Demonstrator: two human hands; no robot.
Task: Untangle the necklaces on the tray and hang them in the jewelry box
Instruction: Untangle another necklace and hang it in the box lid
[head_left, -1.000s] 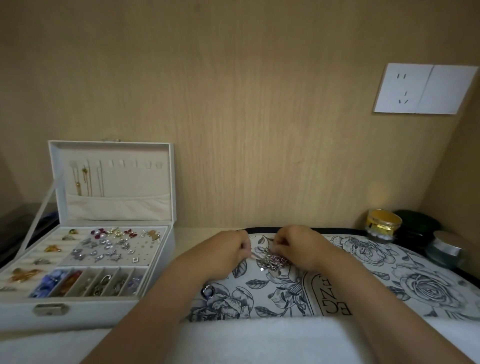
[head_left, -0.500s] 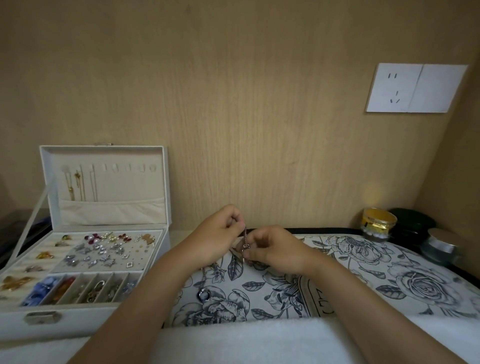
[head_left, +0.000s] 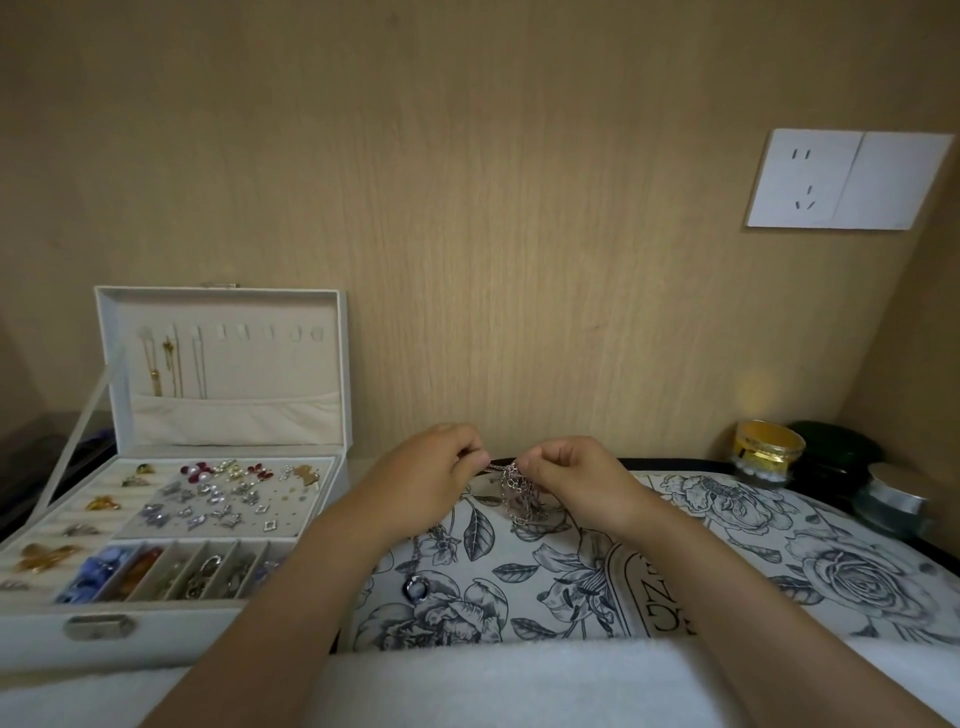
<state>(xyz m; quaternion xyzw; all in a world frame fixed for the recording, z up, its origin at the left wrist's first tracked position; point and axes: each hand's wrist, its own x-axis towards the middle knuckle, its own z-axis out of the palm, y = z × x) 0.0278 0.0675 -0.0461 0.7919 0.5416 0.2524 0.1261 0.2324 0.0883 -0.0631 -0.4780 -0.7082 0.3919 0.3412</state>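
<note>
1. Tangled necklaces (head_left: 517, 493): a silver chain cluster held up over the far edge of the tray (head_left: 737, 566), left of its middle. Loops hang down; whether they touch the tray cannot be told.
2. Left hand (head_left: 431, 478): fingers curled, tips pinching the cluster's left side.
3. Right hand (head_left: 576, 483): fingers curled, pinching the cluster's top right.
4. Round pendant (head_left: 416, 588): lies near the tray's left edge.
5. Jewelry box (head_left: 182, 639): open, just beside the tray's left edge, with its lid (head_left: 234, 415) upright. Gold chains (head_left: 166, 364) hang from the leftmost hooks; the hooks to their right stand free.
6. Jars (head_left: 769, 452): stand at the tray's far right corner.
7. White cloth (head_left: 519, 686): covers the tray's near edge.
</note>
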